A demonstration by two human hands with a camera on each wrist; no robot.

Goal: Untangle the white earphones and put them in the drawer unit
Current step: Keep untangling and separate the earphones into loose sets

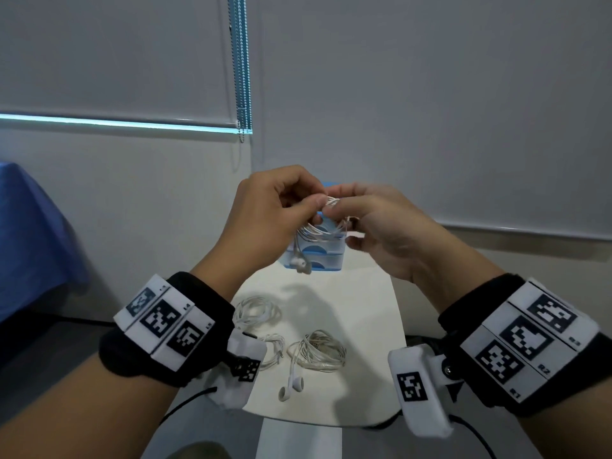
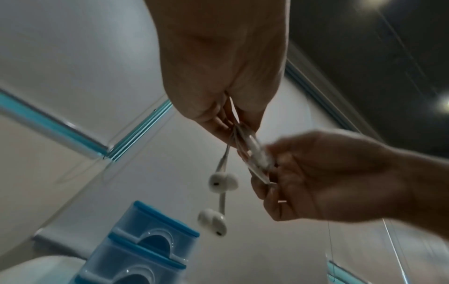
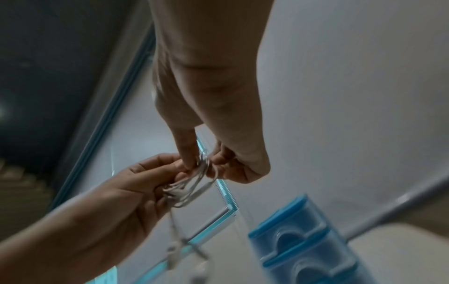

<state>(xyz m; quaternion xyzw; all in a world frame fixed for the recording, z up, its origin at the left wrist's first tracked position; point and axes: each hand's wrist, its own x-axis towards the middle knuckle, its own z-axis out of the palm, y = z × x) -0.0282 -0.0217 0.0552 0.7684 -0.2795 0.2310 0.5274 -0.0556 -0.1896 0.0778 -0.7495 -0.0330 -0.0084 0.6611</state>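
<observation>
Hands met mid-air above the table: left hand and right hand both pinched the coiled white earphones, buds dangling before the far drawer unit. Hasty pulling could tighten knots or drop the coil.

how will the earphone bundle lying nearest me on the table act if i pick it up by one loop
Probably floppy: that coil is thin cable, and its earbuds already trail loose. They would likely dangle and swing, as the buds do below the held bundle. It looks light, and the loops may slip undone.
</observation>
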